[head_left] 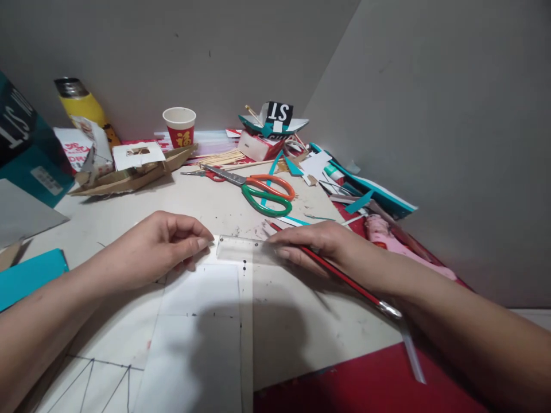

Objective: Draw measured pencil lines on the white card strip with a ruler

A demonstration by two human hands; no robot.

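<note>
My left hand (166,246) is closed in a pinch, thumb against forefinger, at the upper edge of a white paper sheet (226,338). Pencil lines and marks run across the paper. My right hand (321,249) grips a clear ruler (236,245), whose left end lies over the top of the paper, close to my left fingertips. The same hand also holds a red and black pencil (344,278), its tip pointing forward and left. A clear strip (413,355) sticks out below my right wrist; where it leads is hidden.
Beyond my hands lie scissors (267,192) with orange and green handles. A paper cup (179,126), a yellow bottle (81,106), a cardboard boat (133,180) and thin wooden sticks (219,160) stand or lie at the back. Paper scraps (316,166) and pink material (404,249) clutter the right.
</note>
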